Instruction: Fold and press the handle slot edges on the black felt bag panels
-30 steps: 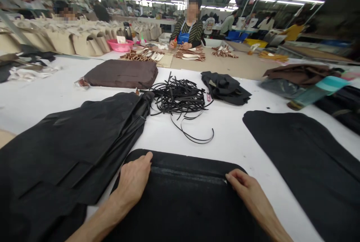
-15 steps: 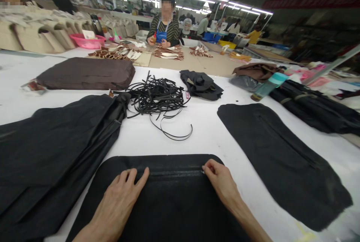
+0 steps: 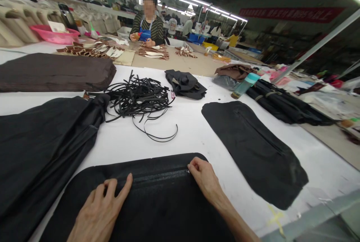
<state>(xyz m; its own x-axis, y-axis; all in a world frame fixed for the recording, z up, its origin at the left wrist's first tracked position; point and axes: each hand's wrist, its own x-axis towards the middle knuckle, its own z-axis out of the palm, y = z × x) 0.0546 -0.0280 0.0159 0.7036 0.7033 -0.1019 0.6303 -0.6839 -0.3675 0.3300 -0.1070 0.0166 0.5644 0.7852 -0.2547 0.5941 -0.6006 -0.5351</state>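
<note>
One red banner [image 3: 292, 14] hangs in the right background, its white characters too blurred for us to read surely; a yellow cross [image 3: 276, 217] marks the near right of the white table [image 3: 188, 131]. In front of us lies a black panel [image 3: 165, 208], flat on the table, with a shiny band [image 3: 160, 177] running near its far edge. Our left hand [image 3: 98, 208] rests on it palm down, fingers spread wide and thumb apart; our right hand [image 3: 205, 178] has thumb and forefinger narrowly together at the band's right end, though we cannot tell whether they grip anything. Beyond the panel, a tangle of black strips [image 3: 137, 96] trails loose loops towards us. Black sheeting [image 3: 50, 137] crowds the left side, with a brown stack [image 3: 56, 71] behind it; a second black panel [image 3: 253, 148] lies to the right, near a teal-lidded bottle [image 3: 243, 86]. Across the table, a person [image 3: 147, 26] in a blue apron is behind brown-and-white pieces [image 3: 152, 51].
</note>
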